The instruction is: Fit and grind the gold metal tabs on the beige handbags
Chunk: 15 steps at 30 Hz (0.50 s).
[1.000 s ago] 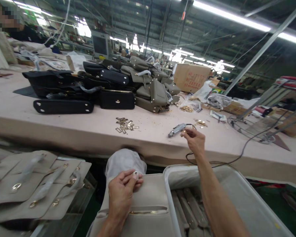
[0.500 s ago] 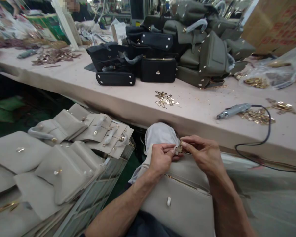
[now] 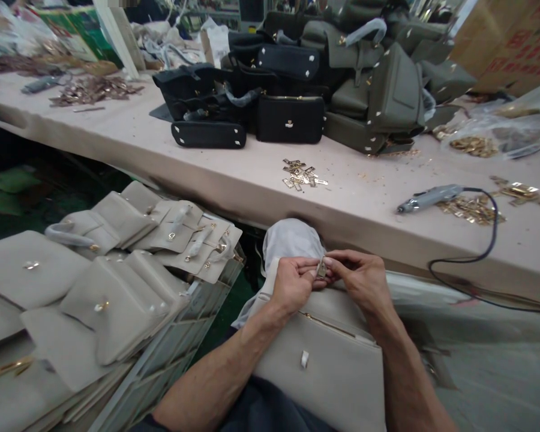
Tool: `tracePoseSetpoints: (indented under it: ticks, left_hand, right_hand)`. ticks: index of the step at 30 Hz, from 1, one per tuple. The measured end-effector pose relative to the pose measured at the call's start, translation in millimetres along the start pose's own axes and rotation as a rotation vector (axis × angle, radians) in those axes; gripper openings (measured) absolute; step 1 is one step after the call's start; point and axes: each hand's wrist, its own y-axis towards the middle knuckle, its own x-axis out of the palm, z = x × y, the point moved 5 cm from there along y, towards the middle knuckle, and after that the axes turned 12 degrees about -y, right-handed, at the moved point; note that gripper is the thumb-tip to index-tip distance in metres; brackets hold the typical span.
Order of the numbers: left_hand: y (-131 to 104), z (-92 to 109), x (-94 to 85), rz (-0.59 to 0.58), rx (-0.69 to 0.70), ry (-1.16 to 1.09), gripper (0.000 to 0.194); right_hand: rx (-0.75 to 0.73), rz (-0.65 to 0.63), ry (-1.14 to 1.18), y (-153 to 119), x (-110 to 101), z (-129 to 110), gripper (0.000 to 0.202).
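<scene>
A beige handbag [image 3: 328, 372] with a zip along its top edge and a small wrapped clasp on its front lies across my lap. Above its far edge, my left hand [image 3: 294, 285] pinches a small metal fitting [image 3: 321, 270]. My right hand [image 3: 362, 279] meets it there, thumb and fingertips closed on the same fitting. The fingers partly cover the fitting, so its exact shape is hard to make out.
On the table [image 3: 234, 174] are a small heap of metal plates [image 3: 302, 175], an electric screwdriver [image 3: 429, 198] with a dark cord, and piled black bags [image 3: 290, 120] and olive bags [image 3: 391, 96]. Several beige bag pieces [image 3: 112, 300] fill a rack at the left. A carton [image 3: 513, 48] stands back right.
My right hand has drawn in slightly to the left, and the fitting has turned more upright between my fingers. The whole view has shifted a little.
</scene>
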Motion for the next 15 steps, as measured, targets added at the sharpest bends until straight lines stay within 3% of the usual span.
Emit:
tracePoseSetpoints:
  ticks: [9,15]
  left_hand:
    - [-3.2,-0.2,2.8,-0.023,-0.005,0.033,0.025]
    - [-2.9,-1.2,6.5,-0.074,-0.006,0.085,0.028]
  right_hand:
    - [-0.018,-0.042,0.009,-2.3,3.4,-4.7,0.045]
    - [0.064,-0.044,0.119,-1.3,2.4,2.9,0.049]
